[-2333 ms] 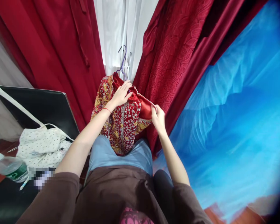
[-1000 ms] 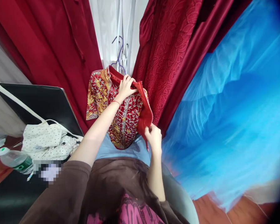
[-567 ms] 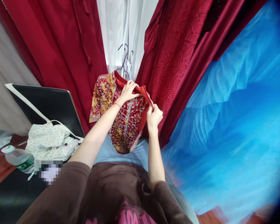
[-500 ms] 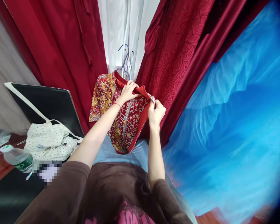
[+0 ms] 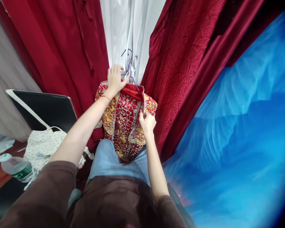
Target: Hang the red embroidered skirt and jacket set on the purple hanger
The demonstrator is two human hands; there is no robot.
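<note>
A red jacket (image 5: 125, 122), thickly embroidered in gold and silver, hangs in front of me above my knees. Its purple wire hanger (image 5: 131, 56) shows above the collar, with the hook upright and one arm running down into the right side of the neck opening. My left hand (image 5: 115, 79) is over the jacket's left shoulder beside the hanger's neck, fingers stretched and thumb apart; whether it touches the hanger I cannot tell. My right hand (image 5: 147, 123) pinches the jacket's front edge below the collar on the right.
Dark red garments (image 5: 185, 63) hang on both sides, and a blue tulle gown (image 5: 247, 142) fills the right. At left are a black chair back (image 5: 42, 109), a dotted white cloth bag (image 5: 44, 145) and a water bottle (image 5: 16, 167). White cloth hangs behind the hanger.
My left hand has left the collar and moved up and left towards the hanger. My right hand has brought the front edge down and left, so the jacket now faces me more squarely.
</note>
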